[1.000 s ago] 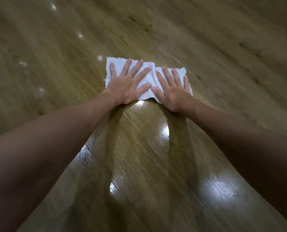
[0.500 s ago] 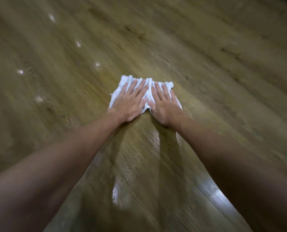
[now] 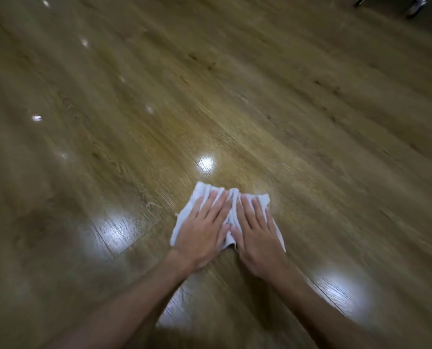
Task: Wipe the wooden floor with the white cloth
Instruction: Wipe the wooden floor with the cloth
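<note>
Both our hands are flat on the white cloth (image 3: 231, 212), fingers straight and spread a bit, just pressing down, not gripping anything. Our left hand (image 3: 203, 231) sits right beside our right hand (image 3: 256, 234), thumbs almost touching. We've got the cloth bunched up between them on the wooden floor (image 3: 310, 137). Further out, shiny light spots (image 3: 206, 162) glare off the planks.

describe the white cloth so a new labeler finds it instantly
Start from the wooden floor that fills the view and follow the two bare forearms up from the bottom edge. The left hand and right hand press flat, side by side, on the white cloth. It is the only white, crumpled thing there; other bright patches are flat glare.
</note>
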